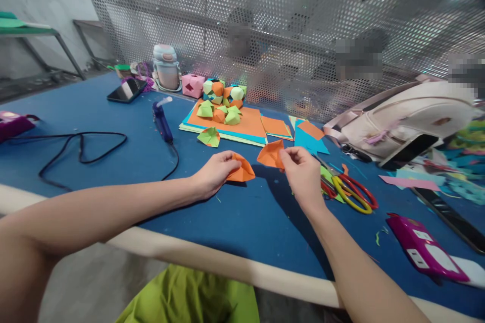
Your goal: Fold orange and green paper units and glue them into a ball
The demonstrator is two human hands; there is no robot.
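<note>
Above the blue tabletop, my left hand (216, 173) pinches a folded orange paper piece (244, 169) between thumb and fingers. Just to its right, my right hand (303, 170) grips a second orange paper piece (270, 154) by its right edge. A small gap separates the two pieces. Behind my left hand lies a green folded paper piece (209, 137). Several folded green and orange shapes (220, 112) sit on a stack of coloured paper (248, 120) farther back. Scissors with red and yellow handles (350, 194) lie to the right of my right hand.
A blue glue gun (162, 122) stands at left with its cord on the table. At the back are a bottle (166, 68) and a pink paper box (193, 85). To the right are a white bag (405, 113), a purple power strip (426, 247) and a phone (450, 217).
</note>
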